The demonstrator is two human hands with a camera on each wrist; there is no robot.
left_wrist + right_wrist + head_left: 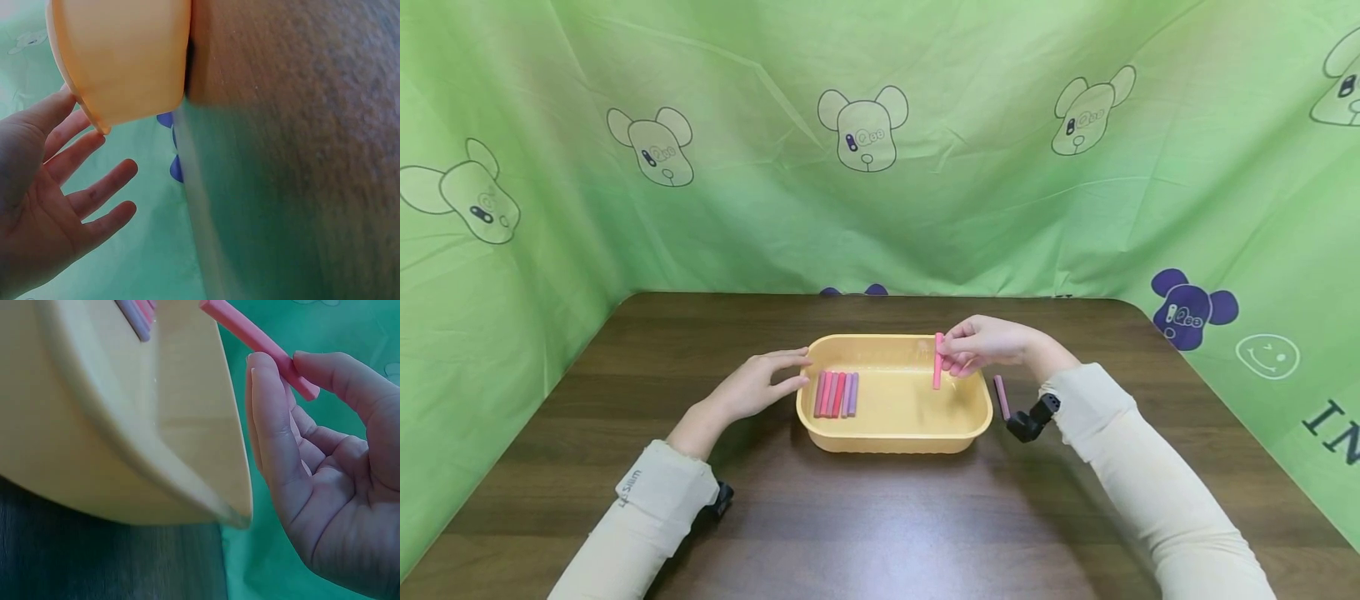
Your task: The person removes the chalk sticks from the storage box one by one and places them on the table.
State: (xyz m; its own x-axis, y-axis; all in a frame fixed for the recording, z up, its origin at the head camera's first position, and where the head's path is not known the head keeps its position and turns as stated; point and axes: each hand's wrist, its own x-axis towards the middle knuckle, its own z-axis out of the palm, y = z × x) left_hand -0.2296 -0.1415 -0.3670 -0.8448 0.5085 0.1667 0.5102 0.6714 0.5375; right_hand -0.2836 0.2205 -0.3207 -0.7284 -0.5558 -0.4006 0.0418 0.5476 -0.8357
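The stick (937, 371) in the right hand (983, 342) is pink, the tray (895, 400) below it yellow. Nearer the left hand (751, 385), a row of sticks (838, 395) mixes pink, red and purple. Green cloth (737, 233) behind both hands bears outlined and dark-purple animal heads.

The dark brown, wood-grained counter (887, 517), its near surface showing a pale sheen, bore a yellow, round-cornered tray (891, 444) near its middle and, just beside the tray's right end, a mauve stick (1002, 397) lying slightly aslant.
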